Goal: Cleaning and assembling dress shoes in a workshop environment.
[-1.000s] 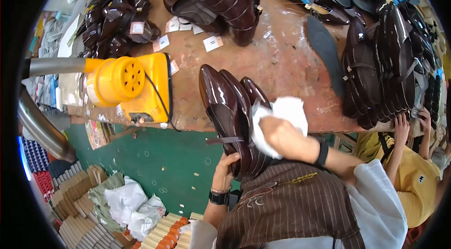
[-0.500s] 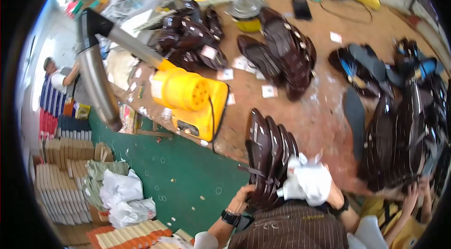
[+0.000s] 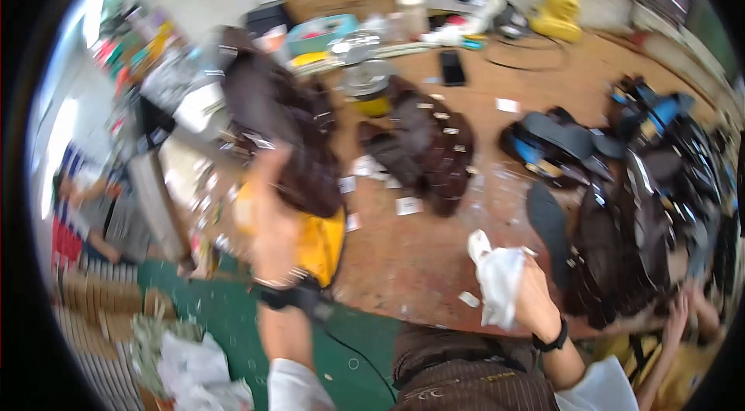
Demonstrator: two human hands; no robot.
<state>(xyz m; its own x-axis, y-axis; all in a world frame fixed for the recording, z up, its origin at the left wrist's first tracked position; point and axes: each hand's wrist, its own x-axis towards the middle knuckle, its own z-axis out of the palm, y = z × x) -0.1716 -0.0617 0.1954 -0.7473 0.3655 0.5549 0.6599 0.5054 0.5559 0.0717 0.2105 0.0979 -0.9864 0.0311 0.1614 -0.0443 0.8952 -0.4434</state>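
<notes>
My left hand (image 3: 277,217), smeared by motion, stretches out to the left over the bench. It is closed on a bundle of glossy dark brown shoes (image 3: 279,120), held above the bench. Just below and behind it stands a yellow blower (image 3: 330,244) with a bent metal pipe (image 3: 157,194); my forearm hides part of it. A crumpled white cloth (image 3: 499,279) is in my right hand (image 3: 535,298), whose fingers are wrapped in it near the bench's front edge. Another group of brown shoes (image 3: 431,151) lies at mid-bench, beyond the hands.
Piled shoes (image 3: 621,232) and a loose dark insole (image 3: 548,225) lie on the right of the bench (image 3: 403,263). A co-worker's hands (image 3: 687,314) are at the lower right. A phone (image 3: 452,68) and a lidded metal pot (image 3: 366,81) are farther back. A cord hangs off the front edge.
My left hand has carried the shoe bundle from the front edge up and left, past the blower. The right hand has come away from the shoes with the cloth. The view has shifted.
</notes>
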